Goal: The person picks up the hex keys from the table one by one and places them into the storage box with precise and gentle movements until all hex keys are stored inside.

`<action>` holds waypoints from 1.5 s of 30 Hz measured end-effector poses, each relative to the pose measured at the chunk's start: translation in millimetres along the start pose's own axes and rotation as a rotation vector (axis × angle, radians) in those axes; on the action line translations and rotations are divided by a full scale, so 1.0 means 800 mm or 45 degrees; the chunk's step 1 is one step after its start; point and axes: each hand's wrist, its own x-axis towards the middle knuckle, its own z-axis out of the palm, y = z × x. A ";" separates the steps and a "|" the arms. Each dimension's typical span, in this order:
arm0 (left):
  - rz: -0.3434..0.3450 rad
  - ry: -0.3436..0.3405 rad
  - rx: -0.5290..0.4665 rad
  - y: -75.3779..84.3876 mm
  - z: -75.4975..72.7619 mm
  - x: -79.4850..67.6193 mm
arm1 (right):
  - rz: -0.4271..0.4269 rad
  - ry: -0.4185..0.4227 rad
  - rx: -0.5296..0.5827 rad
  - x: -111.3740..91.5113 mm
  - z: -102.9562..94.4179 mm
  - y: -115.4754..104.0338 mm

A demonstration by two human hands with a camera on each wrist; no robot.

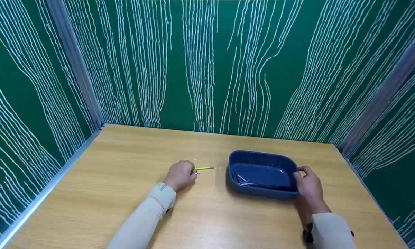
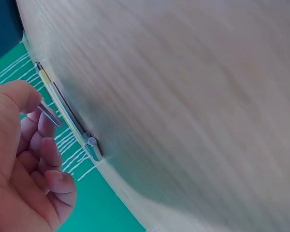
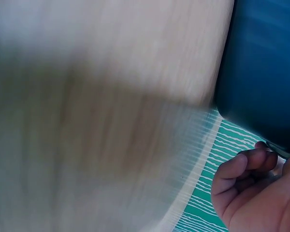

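My left hand (image 1: 181, 174) is low over the table, left of the tray, pinching a small silver metal piece (image 2: 50, 115) between thumb and fingers. Just beyond the fingers lies a thin yellow pencil-like stick (image 1: 204, 168) with a grey end. Beside it, the left wrist view shows a slim silver tool (image 2: 70, 112) with a round joint; its kind is unclear. A dark blue rectangular tray (image 1: 263, 194) has its right end gripped at the rim by my right hand (image 1: 311, 188). Inside the tray are thin shiny pieces (image 1: 243, 182) at the left.
The wooden table (image 1: 131, 152) ends at green walls (image 1: 176, 86) with white wavy lines. Grey metal posts (image 1: 77, 65) stand at the corners. A tiny pale speck (image 1: 220, 168) lies between the yellow stick and the tray.
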 end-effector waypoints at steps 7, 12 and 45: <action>-0.005 0.039 -0.032 0.004 -0.001 0.001 | 0.018 0.000 -0.012 0.000 0.001 0.003; 0.008 0.082 -0.070 0.005 -0.002 0.001 | 0.000 0.009 -0.011 -0.001 0.001 0.003; 0.021 0.311 -0.270 0.021 0.000 0.007 | 0.029 -0.023 0.031 -0.002 -0.002 -0.002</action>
